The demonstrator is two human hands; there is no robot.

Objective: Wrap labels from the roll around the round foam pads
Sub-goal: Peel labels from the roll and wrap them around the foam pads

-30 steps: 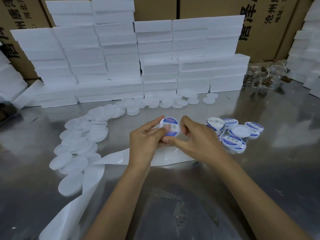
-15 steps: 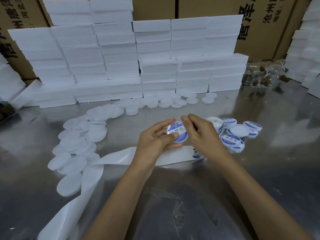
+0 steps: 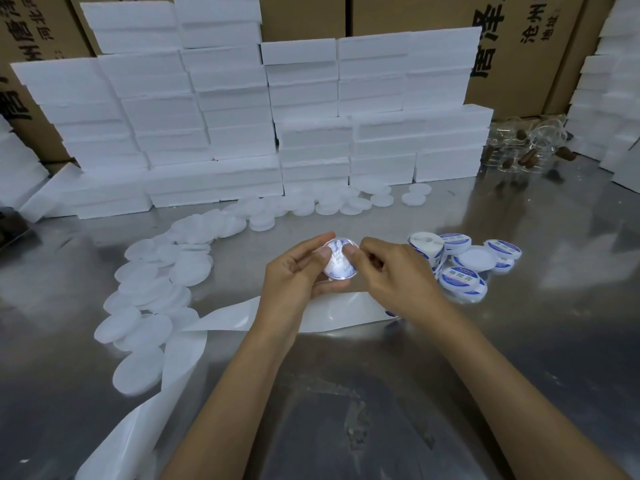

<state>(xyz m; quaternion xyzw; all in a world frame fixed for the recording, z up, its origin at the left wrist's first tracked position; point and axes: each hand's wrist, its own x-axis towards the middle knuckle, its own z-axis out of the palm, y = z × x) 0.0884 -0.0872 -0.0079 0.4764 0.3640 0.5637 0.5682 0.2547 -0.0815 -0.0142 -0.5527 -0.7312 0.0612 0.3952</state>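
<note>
Both my hands on one foam pad.
My left hand (image 3: 294, 275) and right hand (image 3: 391, 275) pinch one labelled round pad (image 3: 339, 259); about nine labelled pads (image 3: 464, 263) lie right, plain pads (image 3: 162, 282) uncountable.

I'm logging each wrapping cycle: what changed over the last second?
Both hands, left hand and right hand, kept their hold on the labelled pad and turned it; its printed face is now blurred. Nothing was let go. The plain pads, finished pile and backing strip stayed put.
</note>
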